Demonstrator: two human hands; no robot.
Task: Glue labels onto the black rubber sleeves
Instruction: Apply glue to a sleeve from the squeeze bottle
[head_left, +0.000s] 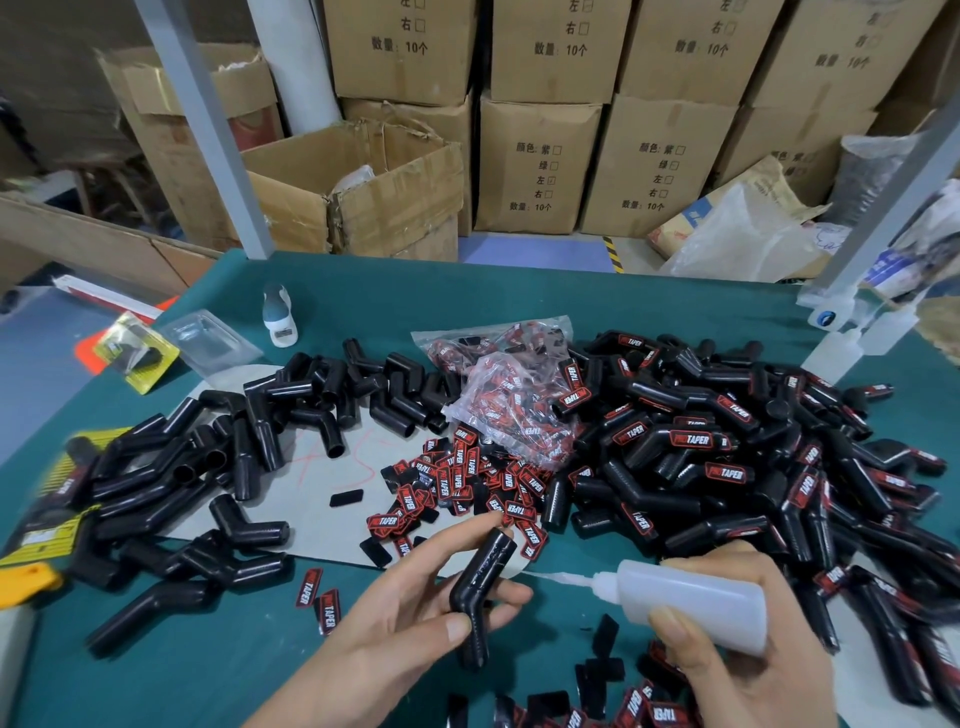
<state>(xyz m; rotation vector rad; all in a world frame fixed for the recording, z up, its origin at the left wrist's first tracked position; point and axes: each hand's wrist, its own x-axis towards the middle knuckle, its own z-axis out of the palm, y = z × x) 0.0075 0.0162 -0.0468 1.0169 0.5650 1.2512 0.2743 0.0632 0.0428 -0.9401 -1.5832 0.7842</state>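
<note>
Head view shows you are partway: your left hand (415, 608) grips a bare sleeve (480, 597), your right hand (748, 660) squeezes the glue bottle (691, 605), labelled sleeves (753, 467) are piled right, and many plain ones (208, 467) wait left.

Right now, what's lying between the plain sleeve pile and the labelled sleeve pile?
In the head view, loose labels and a plastic bag of labels lie between them, on grey cardboard.

1 head cam, angled down, close over table (623, 291)
</note>
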